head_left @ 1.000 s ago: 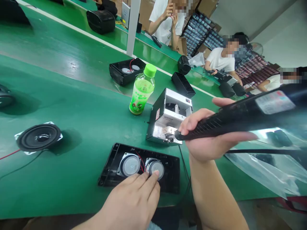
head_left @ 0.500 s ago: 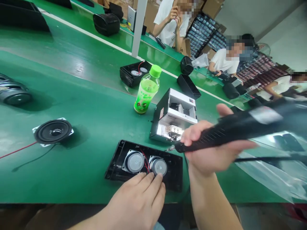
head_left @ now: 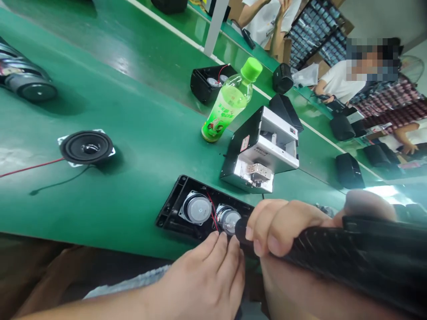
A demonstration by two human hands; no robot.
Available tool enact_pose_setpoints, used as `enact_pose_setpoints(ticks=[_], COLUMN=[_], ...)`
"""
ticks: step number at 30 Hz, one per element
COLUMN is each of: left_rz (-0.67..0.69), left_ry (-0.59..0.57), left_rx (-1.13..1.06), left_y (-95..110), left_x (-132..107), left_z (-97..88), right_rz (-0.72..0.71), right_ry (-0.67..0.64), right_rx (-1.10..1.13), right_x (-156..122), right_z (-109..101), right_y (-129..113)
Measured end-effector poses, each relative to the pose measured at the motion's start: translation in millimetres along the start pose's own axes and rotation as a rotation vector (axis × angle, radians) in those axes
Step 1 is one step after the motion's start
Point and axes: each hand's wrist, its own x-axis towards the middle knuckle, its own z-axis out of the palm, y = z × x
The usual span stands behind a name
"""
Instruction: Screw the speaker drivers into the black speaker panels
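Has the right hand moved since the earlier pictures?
Yes: the right hand has shifted from the metal box down to the speaker in the black case.

Left hand (head_left: 200,282) x1, right hand (head_left: 287,226) x1, corded hand tool (head_left: 353,255) x1, open speaker housings x2: near housing (head_left: 170,213) with 2 drivers (head_left: 197,208), far housing (head_left: 200,86). Loose driver (head_left: 86,147) x1, green-capped bottle (head_left: 227,106) x1, silver bench machine (head_left: 263,153) x1, co-workers (head_left: 336,86) x3

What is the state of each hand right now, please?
Left hand: open, fingertips on the round silver speaker, holding nothing.
Right hand: closed, holding a black ribbed hand tool.
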Motion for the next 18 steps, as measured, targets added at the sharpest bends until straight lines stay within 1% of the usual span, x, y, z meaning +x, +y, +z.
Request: enact_pose_setpoints(ticks=[2, 4, 7, 9, 12, 15, 18], left_rz=[-0.004, -0.014, -0.039, -0.051, -0.065, -0.09, -0.104], left_ry=[0.006, -0.012, -0.05, -0.057, -0.053, -0.031, -0.018], left_rx=[-0.004, -0.025, -0.069, -0.098, -0.121, -0.123, -0.13], left_y=[1.4, -0.3, -8.2, -14.1, -19.6, -22.2, -26.8], left_x=[-2.2, -4.8, -10.6, -16.0, -24.7, -30.2, -31.3], left_z=[-4.8, -12.9, -26.9, -33.2, -35.8, -34.4, -36.1], right_rz=[-0.032, -0.009, 0.081, 0.094, 0.051, 0.106, 0.112], right_ry=[0.017, 0.053, 0.003, -0.015, -0.007, -0.001, 0.01], right_rx=[0.007, -0.01, -0.104, -0.165, -0.13, -0.085, -0.053], right_x=[1.0, 3.1, 6.7, 7.3, 4.2, -0.7, -5.7], right_z=[6.2, 10.8, 12.6, 11.1, 7.7, 5.2, 5.9], right_y=[2.7, 3.3, 3.2, 3.6, 3.3, 1.8, 3.1])
